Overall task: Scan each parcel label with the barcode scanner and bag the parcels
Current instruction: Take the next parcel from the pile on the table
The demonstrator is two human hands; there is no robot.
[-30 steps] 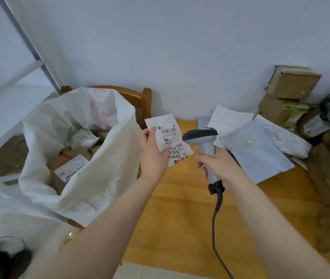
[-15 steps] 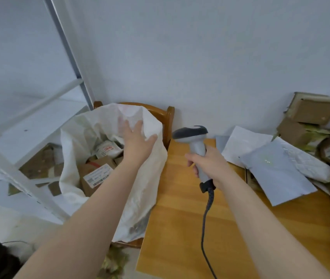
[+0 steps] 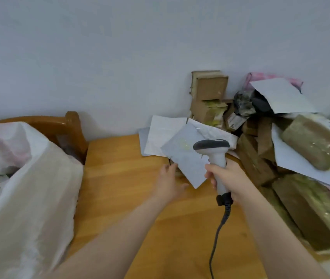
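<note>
with left hand (image 3: 169, 184) open, empty, just beside the flat grey plastic mailer bag (image 3: 182, 158) on the wooden tabletop (image 3: 119, 178); with right hand (image 3: 229, 178) wrapped around the grey-white corded barcode scanner (image 3: 217, 158). probably light, soft, slippery: better to pinch its near corner.

Body parts in view: two hands and two forearms. Left hand (image 3: 169, 183): bare, seen from the back, with fingers and thumb visible. Left forearm (image 3: 119, 234): bare along its whole visible length, from the wrist to the lower edge of the frame. Right hand (image 3: 227, 178): bare, with knuckles and thumb visible. Right forearm (image 3: 276, 234): likewise bare from wrist to lower edge. Both forearms look smooth. Nail detail is blurred and cannot be assessed.
</note>
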